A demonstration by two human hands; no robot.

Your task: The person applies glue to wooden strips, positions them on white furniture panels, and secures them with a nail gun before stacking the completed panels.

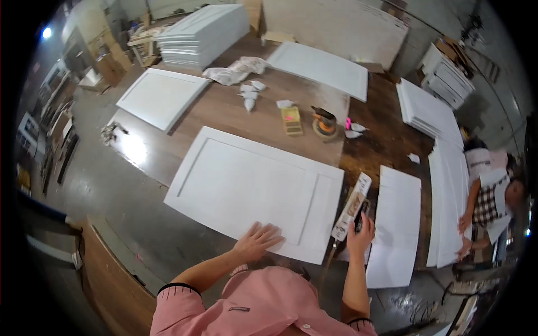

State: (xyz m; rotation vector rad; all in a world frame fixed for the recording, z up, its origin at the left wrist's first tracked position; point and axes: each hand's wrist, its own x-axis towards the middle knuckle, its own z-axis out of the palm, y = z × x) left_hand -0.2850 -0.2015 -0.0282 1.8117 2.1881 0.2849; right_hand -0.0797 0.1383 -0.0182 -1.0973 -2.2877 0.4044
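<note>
A white recessed-panel cabinet door (252,185) lies face up on the table in front of me. My left hand (259,241) rests flat on its near edge, fingers stretched out and holding nothing. To the right of the door, my right hand (360,235) has its thumb and fingers round a small dark object (362,217), whose kind I cannot make out. Just left of that hand lies a narrow white strip (352,206) with dark and brown marks, slanting beside the door's right edge.
An orange-and-black sander (324,122) and a yellow tray (291,121) stand beyond the door. White panels (394,224) lie at right, where a co-worker (490,204) touches a stack (448,201). More doors (162,98) and a tall pile (202,36) sit far left.
</note>
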